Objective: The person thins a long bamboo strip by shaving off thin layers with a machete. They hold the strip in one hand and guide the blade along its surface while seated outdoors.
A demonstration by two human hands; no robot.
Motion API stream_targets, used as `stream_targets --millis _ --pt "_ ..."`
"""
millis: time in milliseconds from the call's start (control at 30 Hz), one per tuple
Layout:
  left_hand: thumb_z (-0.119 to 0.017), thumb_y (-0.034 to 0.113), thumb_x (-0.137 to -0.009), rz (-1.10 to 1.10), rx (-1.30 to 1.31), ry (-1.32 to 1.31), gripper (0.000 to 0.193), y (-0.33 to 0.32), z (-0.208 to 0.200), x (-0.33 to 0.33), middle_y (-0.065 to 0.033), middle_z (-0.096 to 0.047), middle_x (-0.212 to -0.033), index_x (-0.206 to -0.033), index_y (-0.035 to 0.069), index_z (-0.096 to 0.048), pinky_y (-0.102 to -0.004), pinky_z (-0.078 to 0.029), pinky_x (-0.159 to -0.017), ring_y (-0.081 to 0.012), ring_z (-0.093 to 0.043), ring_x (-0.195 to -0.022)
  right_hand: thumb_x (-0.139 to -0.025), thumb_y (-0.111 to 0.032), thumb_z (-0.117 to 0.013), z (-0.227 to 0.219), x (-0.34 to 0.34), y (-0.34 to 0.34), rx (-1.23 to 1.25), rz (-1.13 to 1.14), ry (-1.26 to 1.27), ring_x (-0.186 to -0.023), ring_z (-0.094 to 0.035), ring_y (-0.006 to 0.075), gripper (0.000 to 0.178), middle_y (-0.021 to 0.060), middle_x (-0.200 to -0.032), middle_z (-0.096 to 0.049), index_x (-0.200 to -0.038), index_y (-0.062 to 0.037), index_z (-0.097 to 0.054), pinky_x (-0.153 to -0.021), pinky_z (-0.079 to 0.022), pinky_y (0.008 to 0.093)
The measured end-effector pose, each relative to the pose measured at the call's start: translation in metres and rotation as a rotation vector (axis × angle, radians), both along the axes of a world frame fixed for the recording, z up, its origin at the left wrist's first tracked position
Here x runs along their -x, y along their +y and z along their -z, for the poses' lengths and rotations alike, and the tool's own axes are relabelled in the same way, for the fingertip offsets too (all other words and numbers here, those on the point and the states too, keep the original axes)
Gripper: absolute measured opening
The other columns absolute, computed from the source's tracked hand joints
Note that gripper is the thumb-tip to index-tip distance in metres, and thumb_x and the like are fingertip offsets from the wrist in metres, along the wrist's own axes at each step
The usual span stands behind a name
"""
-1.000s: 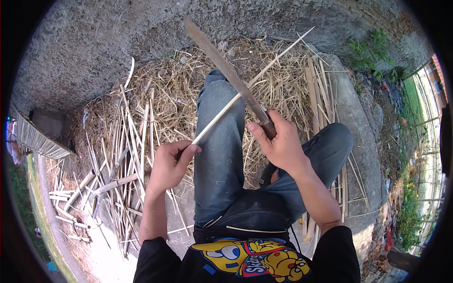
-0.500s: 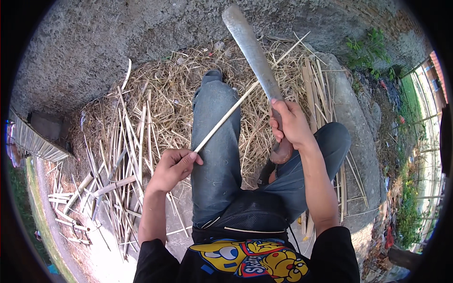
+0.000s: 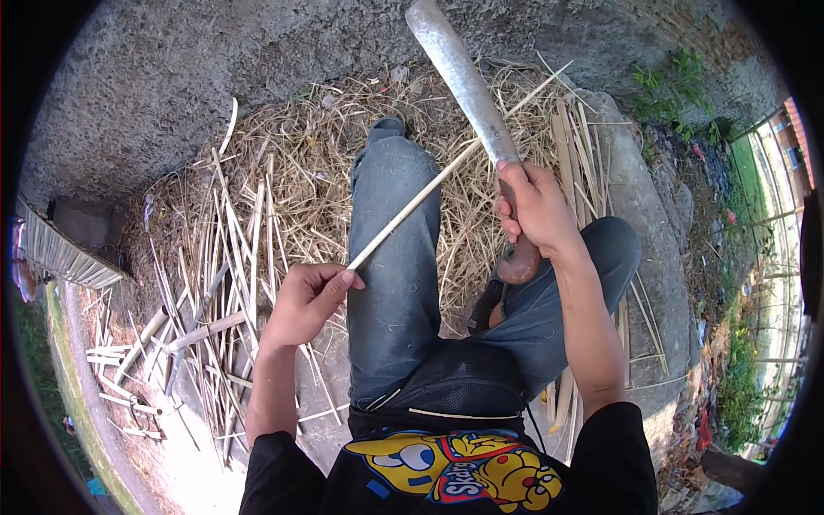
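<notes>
I see left fingers pinching a slender pale wooden strip, likely light and springy, best held at this near end; right fingers wrap a brown-handled grey machete.

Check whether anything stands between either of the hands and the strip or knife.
Nothing visible does: the left hand pinches the near end of the strip, and the right hand grips the knife. Its blade crosses in view, hiding part of the strip.

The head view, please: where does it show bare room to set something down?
Grey stone, between the right knee and littered slope; sunlit ground, between the stick pile and left sleeve. Crowded: that pile, and shavings flanking the left leg.
</notes>
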State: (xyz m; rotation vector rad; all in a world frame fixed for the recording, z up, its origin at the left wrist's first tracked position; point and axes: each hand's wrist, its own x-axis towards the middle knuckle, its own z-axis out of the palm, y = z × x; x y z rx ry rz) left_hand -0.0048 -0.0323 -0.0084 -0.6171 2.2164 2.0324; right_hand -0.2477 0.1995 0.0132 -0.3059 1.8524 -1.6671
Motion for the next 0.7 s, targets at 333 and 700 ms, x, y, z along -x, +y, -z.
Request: stream_targets --millis 333,700 --pt "-0.066 0.016 -0.100 -0.029 0.455 0.019 0.021 0.010 -0.012 -0.015 -0.0019 -0.055 -0.058 -0.095 -0.002 -0.075 -0.0274 -0.035 -0.050 -0.0059 -0.044 -0.055 -0.104 -0.034 -0.054 0.020 -0.019 0.005 0.092 -0.032 -0.090 -0.040 -0.046 0.0089 0.036 0.0019 -0.060 -0.051 -0.085 -0.0030 -0.055 -0.037 -0.039 0.0261" --pt "-0.065 0.014 -0.099 -0.080 0.519 0.139 0.020 0.013 -0.003 0.004 -0.0025 -0.055 -0.058 -0.095 -0.002 -0.074 -0.0290 -0.035 -0.049 -0.0071 -0.045 -0.053 -0.106 -0.028 -0.053 0.024 -0.071 -0.014 0.002 -0.348 -0.067 -0.041 -0.045 0.0078 0.035 0.0025 -0.059 -0.052 -0.084 -0.0006 -0.055 -0.039 -0.037 0.0253"
